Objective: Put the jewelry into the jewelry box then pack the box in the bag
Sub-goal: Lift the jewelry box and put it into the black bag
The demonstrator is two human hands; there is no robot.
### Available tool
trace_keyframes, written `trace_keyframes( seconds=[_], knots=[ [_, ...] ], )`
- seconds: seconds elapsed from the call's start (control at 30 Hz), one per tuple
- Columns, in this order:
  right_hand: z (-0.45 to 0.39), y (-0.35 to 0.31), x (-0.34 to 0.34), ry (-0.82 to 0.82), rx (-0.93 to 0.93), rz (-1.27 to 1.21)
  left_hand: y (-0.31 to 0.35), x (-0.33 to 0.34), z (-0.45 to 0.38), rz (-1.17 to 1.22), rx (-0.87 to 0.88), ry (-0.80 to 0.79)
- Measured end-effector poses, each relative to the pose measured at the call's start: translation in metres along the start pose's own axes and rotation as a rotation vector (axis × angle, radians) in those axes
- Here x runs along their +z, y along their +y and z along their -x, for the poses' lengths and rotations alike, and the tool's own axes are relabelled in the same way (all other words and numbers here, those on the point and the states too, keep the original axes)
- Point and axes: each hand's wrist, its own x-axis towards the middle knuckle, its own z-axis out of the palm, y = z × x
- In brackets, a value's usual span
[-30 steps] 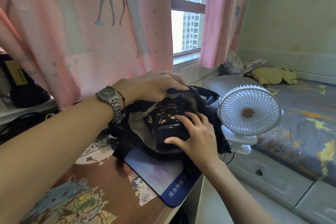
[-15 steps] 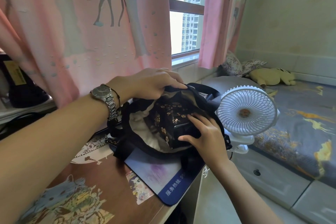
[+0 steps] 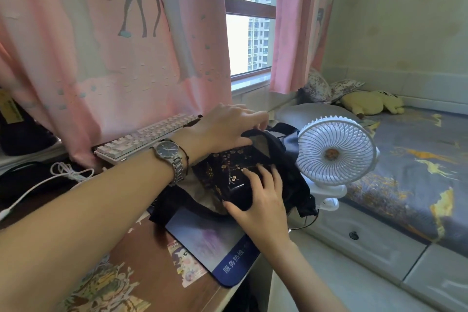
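From the head view, your left hand (image 3: 228, 126) sits just above the middle of the frame, its fingers curled over the far rim of the black bag (image 3: 286, 159) and pinching the fabric there so that the mouth stands wide. A steel wristwatch (image 3: 168, 156) shows on that wrist. Your right hand (image 3: 263, 200) lies a little below centre, fingers spread and nearly straight, pressing flat on the near end of the jewelry box (image 3: 228, 172); the thumb reaches along the box's lower edge. The box is black lacquer with small gold blossoms on its lid. It rests partly inside the bag's mouth, tilted, against the pale lining, its far end under the rim that your left hand holds.

The bag lies on the brown table (image 3: 152, 268), overlapping a dark blue mat (image 3: 215, 243) with white characters near the edge. A white keyboard (image 3: 144, 138) sits behind your left forearm, at the foot of the pink curtain (image 3: 101, 45). A white clip fan (image 3: 335, 153) stands just right of the bag, touching its strap. A white cable (image 3: 45, 180) trails at the left edge. A yellow plush toy (image 3: 369, 101) lies on the bed at the upper right.
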Motion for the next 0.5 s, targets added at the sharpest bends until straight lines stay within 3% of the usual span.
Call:
trace_keyframes(
  seconds=[0.2,0.5],
  knots=[
    [-0.009,0.008,-0.006,-0.018,-0.033,-0.129,0.0,0.009,-0.006,0.106,-0.204,-0.021],
    [-0.026,0.022,-0.019,-0.082,-0.103,-0.136,-0.003,-0.005,0.003,0.281,-0.272,0.055]
  ],
)
